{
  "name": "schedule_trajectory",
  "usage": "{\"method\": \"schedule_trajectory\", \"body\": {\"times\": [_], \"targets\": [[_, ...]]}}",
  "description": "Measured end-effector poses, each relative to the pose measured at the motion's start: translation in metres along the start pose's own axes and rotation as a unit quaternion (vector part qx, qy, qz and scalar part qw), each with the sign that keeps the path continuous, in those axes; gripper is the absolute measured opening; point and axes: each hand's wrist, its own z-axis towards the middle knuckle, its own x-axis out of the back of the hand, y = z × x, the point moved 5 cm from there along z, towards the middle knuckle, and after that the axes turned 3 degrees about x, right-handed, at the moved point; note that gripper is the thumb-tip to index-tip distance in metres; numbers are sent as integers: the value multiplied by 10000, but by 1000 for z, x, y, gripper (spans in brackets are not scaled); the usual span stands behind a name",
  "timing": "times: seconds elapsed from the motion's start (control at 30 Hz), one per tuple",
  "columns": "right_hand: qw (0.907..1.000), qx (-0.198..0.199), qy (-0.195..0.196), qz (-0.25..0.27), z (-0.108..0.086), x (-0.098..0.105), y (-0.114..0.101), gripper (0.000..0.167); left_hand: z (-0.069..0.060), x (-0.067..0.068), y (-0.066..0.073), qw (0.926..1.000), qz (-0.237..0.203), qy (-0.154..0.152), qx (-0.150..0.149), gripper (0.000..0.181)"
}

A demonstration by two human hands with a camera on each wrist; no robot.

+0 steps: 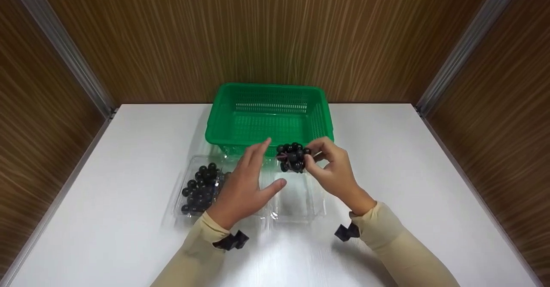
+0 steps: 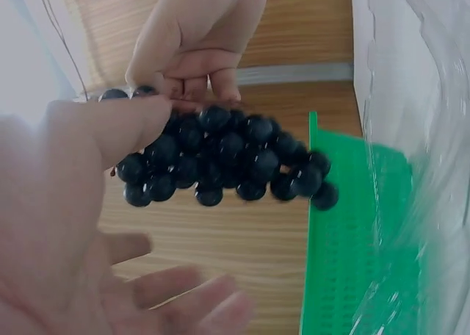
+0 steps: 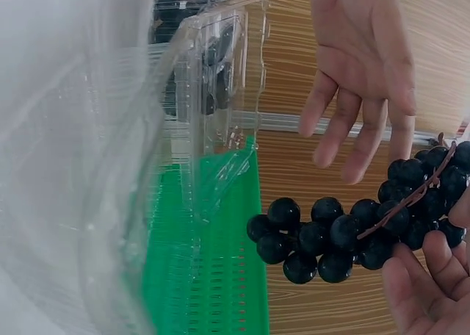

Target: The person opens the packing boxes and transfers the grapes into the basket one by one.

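A bunch of dark grapes (image 1: 292,157) is held up in front of the green basket by my right hand (image 1: 333,166), whose thumb and fingers pinch its right end. In the right wrist view a brown stem runs along the grapes (image 3: 334,239). My left hand (image 1: 245,184) is beside the bunch on its left, fingers extended and thumb spread apart, holding nothing. Under my hands lies an opened clear plastic clamshell box (image 1: 296,196); more dark grapes (image 1: 201,192) fill its left part. The left hand hides the middle of the box.
Behind the box stands a green plastic basket (image 1: 268,128) with slotted walls and nothing visible inside. A white table (image 1: 386,149) carries everything. Wood-grain panels (image 1: 275,33) rise at the back and both sides, with metal strips at the corners.
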Motion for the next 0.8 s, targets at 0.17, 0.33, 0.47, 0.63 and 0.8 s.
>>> {"method": "schedule_trajectory", "body": {"times": [0.17, 0.33, 0.47, 0.63, 0.8], "targets": [[10000, -57, 71, -5, 9, -3, -2, 12, 2, 5, 0, 9985, -517, 195, -20, 88], [9998, -173, 58, -19, 16, -4, 2, 10, 4, 8, -6, 9952, -957, 76, 197, 85], [9998, -189, 105, -19, 20, -3, 6, 11, 5, 8, -9, 9901, -1373, -131, 249, 85], [9997, -180, 186, -15, 26, 2, 9, 12, 8, 8, -9, 9844, -1753, -120, 127, 82], [9991, -291, 294, 15, 34, 5, 11, 11, 15, 10, -5, 9784, -2058, 172, -107, 77]]}}
